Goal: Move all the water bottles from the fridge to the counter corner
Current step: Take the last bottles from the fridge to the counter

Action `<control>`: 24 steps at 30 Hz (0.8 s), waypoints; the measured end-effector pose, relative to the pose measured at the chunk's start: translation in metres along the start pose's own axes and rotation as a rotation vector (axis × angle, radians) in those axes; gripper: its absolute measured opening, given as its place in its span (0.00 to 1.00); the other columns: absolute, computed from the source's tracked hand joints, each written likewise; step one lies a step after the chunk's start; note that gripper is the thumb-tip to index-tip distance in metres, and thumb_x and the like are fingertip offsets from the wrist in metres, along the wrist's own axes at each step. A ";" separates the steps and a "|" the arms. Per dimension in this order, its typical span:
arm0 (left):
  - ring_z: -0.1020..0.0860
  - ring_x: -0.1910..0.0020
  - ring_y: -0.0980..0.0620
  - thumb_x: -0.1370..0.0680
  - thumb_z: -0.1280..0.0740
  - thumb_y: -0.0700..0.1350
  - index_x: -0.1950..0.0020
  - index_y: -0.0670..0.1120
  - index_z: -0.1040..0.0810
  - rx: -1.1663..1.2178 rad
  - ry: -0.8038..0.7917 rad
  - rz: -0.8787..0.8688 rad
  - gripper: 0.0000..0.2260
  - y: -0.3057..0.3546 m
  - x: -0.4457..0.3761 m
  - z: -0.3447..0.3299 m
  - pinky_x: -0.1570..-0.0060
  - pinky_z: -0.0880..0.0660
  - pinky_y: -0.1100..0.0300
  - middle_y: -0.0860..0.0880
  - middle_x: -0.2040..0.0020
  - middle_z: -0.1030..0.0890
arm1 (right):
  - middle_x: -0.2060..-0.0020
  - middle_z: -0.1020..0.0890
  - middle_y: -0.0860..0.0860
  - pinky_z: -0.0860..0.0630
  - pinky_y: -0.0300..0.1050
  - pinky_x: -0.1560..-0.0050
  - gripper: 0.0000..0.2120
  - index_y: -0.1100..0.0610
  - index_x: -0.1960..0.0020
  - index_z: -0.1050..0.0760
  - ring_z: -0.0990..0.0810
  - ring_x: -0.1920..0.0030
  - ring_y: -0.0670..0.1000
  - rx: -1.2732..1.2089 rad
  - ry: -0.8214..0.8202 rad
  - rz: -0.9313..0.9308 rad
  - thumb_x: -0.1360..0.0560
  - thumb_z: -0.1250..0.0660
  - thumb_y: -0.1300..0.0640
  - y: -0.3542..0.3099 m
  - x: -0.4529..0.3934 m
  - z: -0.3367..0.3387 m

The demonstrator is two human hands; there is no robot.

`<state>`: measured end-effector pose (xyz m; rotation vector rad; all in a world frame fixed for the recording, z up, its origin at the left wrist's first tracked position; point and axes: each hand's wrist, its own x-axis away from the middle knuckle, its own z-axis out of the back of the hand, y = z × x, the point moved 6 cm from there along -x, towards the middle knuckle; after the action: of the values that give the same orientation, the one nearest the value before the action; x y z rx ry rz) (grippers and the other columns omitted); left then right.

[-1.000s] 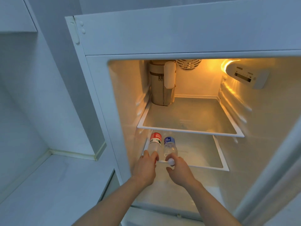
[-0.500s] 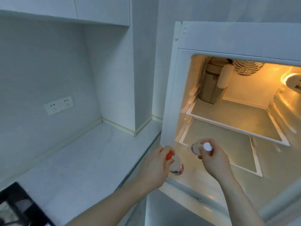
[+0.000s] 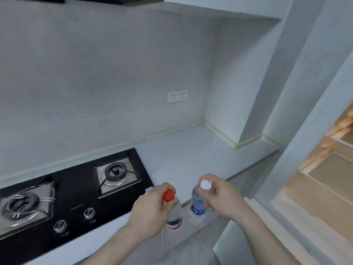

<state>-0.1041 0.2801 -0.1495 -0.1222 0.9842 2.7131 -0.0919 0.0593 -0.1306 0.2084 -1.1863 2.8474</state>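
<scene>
Hands first: left hand (image 3: 150,211) grips red-capped bottle (image 3: 174,213) by the neck, right hand (image 3: 222,199) grips white-capped bottle (image 3: 198,204) the same way. Both bottles hang upright at the counter (image 3: 191,155) front edge, not set down. Carry step in hand, my read; next move calls for reaching to the far right corner by the wall and standing them there. Stove (image 3: 66,192) on counter's left. Fridge (image 3: 328,169) cut off at right, interior blurred; can't tell if bottles remain.
</scene>
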 end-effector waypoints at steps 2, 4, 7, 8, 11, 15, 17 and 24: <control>0.25 0.59 0.56 0.22 0.33 0.59 0.48 0.61 0.27 -0.022 0.081 0.134 0.06 -0.037 0.034 0.037 0.59 0.29 0.61 0.59 0.59 0.23 | 0.65 0.19 0.51 0.19 0.52 0.58 0.03 0.41 0.50 0.23 0.16 0.65 0.51 0.034 -0.098 0.133 0.23 0.30 0.47 -0.046 -0.010 -0.044; 0.25 0.59 0.57 0.22 0.32 0.58 0.49 0.61 0.26 -0.031 0.137 0.237 0.05 -0.060 0.058 0.064 0.60 0.30 0.62 0.59 0.60 0.24 | 0.67 0.20 0.47 0.20 0.48 0.60 0.02 0.42 0.51 0.22 0.17 0.69 0.46 0.027 -0.179 0.212 0.22 0.31 0.49 -0.081 -0.014 -0.073; 0.26 0.60 0.59 0.22 0.32 0.58 0.49 0.61 0.26 -0.045 0.257 0.385 0.05 -0.093 0.099 0.109 0.62 0.33 0.64 0.59 0.62 0.24 | 0.65 0.18 0.45 0.18 0.48 0.59 0.03 0.41 0.50 0.22 0.15 0.67 0.46 0.019 -0.298 0.334 0.22 0.30 0.50 -0.141 -0.016 -0.116; 0.26 0.60 0.59 0.22 0.32 0.58 0.49 0.60 0.26 -0.047 0.303 0.430 0.05 -0.103 0.112 0.124 0.62 0.34 0.64 0.59 0.62 0.24 | 0.65 0.18 0.45 0.19 0.47 0.60 0.03 0.41 0.50 0.22 0.14 0.66 0.46 0.020 -0.341 0.371 0.22 0.30 0.50 -0.162 -0.013 -0.130; 0.26 0.61 0.59 0.22 0.32 0.59 0.50 0.61 0.26 -0.075 0.403 0.539 0.06 -0.130 0.149 0.168 0.62 0.33 0.64 0.59 0.63 0.24 | 0.65 0.19 0.45 0.25 0.43 0.61 0.03 0.42 0.49 0.23 0.14 0.67 0.45 0.050 -0.446 0.502 0.20 0.30 0.50 -0.218 -0.005 -0.170; 0.27 0.65 0.58 0.22 0.31 0.58 0.57 0.62 0.30 -0.127 0.567 0.653 0.09 -0.164 0.211 0.230 0.66 0.37 0.64 0.59 0.67 0.26 | 0.64 0.18 0.44 0.25 0.41 0.61 0.05 0.42 0.45 0.23 0.14 0.67 0.44 0.067 -0.600 0.670 0.20 0.30 0.49 -0.301 0.016 -0.239; 0.26 0.65 0.57 0.22 0.31 0.58 0.54 0.62 0.30 -0.166 0.621 0.708 0.07 -0.180 0.235 0.252 0.66 0.35 0.62 0.57 0.67 0.26 | 0.62 0.18 0.44 0.24 0.40 0.61 0.05 0.41 0.44 0.23 0.14 0.67 0.44 0.086 -0.655 0.738 0.20 0.30 0.48 -0.334 0.025 -0.270; 0.23 0.58 0.55 0.21 0.33 0.60 0.48 0.60 0.27 -0.241 0.721 0.909 0.08 -0.239 0.311 0.320 0.58 0.26 0.59 0.59 0.58 0.21 | 0.69 0.20 0.38 0.25 0.41 0.58 0.06 0.40 0.43 0.24 0.14 0.67 0.42 0.132 -0.795 0.907 0.20 0.31 0.46 -0.431 0.059 -0.374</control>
<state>-0.3392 0.7261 -0.1030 -0.9700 1.0339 3.7359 -0.1470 0.6279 -0.0798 1.1750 -1.4666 3.7939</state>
